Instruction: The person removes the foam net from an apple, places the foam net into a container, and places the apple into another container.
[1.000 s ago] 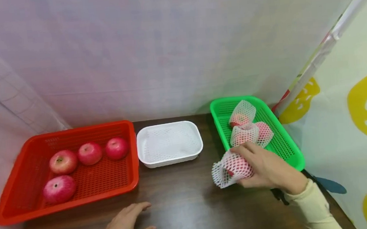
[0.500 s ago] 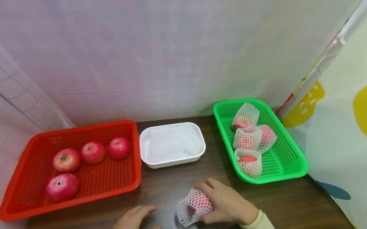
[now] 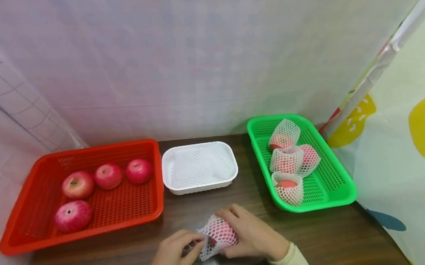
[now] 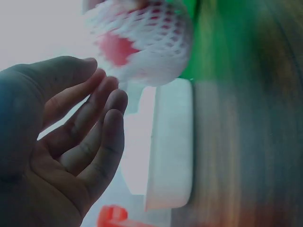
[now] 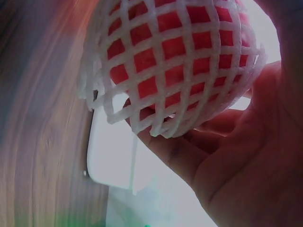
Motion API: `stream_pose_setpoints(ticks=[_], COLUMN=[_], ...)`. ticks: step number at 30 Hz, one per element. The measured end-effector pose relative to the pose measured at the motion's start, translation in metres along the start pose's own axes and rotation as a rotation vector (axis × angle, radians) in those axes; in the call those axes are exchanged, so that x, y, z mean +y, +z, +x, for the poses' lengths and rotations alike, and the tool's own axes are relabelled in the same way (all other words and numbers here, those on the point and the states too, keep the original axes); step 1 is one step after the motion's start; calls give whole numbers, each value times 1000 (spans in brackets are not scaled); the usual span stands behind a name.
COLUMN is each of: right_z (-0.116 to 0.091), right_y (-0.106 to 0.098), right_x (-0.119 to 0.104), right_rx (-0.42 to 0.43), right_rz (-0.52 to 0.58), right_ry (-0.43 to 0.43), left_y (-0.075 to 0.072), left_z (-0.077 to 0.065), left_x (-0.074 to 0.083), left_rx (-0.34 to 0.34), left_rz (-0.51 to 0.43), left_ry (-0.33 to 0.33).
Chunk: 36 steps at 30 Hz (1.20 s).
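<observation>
In the head view my right hand [image 3: 251,235] grips an apple [image 5: 173,49] wrapped in a white foam net sleeve [image 3: 219,233], just over the front of the table. The sleeve's loose open end faces left, with a bit of red apple showing inside it. My left hand [image 3: 176,255] has come up to that end, thumb and forefinger brought together at the sleeve's edge. The left wrist view has those fingertips [image 4: 111,82] right at the net. From the right wrist, the mesh stretches over the red skin and the fingers curl behind it.
Several bare apples lie in a red basket [image 3: 157,206] at left. A small white basket [image 3: 201,189] stands at the back middle. On the right, a green basket [image 3: 341,194] holds several apples in foam nets. Curtains [image 3: 190,58] close off the back and sides.
My right hand has brought the netted apple from the green basket's front edge left and down to the table's middle. My left hand has moved right to the sleeve's open end.
</observation>
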State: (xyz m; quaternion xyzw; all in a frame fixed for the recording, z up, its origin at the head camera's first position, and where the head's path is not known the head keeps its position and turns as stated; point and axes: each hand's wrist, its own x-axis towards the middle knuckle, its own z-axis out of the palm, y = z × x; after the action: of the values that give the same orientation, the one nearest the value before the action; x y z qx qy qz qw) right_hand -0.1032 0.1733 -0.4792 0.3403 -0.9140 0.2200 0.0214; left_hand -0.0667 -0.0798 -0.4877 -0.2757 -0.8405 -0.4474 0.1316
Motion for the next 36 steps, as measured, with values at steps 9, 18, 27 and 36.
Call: stream_pose_setpoints(ticks=[9, 18, 27, 36], right_z=[6, 11, 11, 11], right_y=[5, 8, 10, 13], right_x=[-9, -13, -13, -14], right_rx=[20, 70, 75, 79], right_rz=[27, 12, 23, 20], right_ry=[-70, -31, -29, -5], left_y=[2, 10, 8, 7], left_z=[1, 2, -1, -2], left_x=[-1, -3, -4, -12], left_rx=[-154, 118, 40, 68], left_rz=[100, 234, 281, 409], left_ry=[-263, -102, -104, 11])
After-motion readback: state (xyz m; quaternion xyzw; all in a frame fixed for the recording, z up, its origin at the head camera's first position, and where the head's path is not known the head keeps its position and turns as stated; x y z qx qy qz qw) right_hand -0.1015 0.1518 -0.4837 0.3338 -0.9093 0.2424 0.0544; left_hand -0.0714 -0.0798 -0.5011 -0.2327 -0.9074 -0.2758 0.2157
